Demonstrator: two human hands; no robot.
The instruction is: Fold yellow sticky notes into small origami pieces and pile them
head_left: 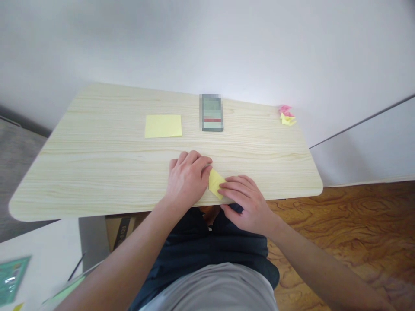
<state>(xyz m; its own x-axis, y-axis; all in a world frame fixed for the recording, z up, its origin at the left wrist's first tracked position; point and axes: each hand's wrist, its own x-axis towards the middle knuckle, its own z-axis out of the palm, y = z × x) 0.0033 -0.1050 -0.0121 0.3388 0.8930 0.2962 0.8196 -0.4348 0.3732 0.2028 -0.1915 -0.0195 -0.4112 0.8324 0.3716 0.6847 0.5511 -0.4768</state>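
A small folded piece of yellow paper [215, 183] lies near the front edge of the pale wooden table [97, 172], between my two hands. My left hand [189, 177] rests on the tabletop with its fingers curled. Its thumb and index finger close on the paper's upper left edge. From the other side, my right hand [244, 201] reaches in, its long fingers stretched and their tips touching the paper's right edge. The right thumb stays apart from those fingers, down by the table's front edge. The paper's corners are partly hidden under the fingertips.
A yellow pad of sticky notes [163, 126] lies at the back left of the table. Right of it is a blurred dark-framed device [212, 113]. Pink paper [285, 110] and yellow folded paper [288, 119] sit at the back right corner, near a white wall [246, 47].
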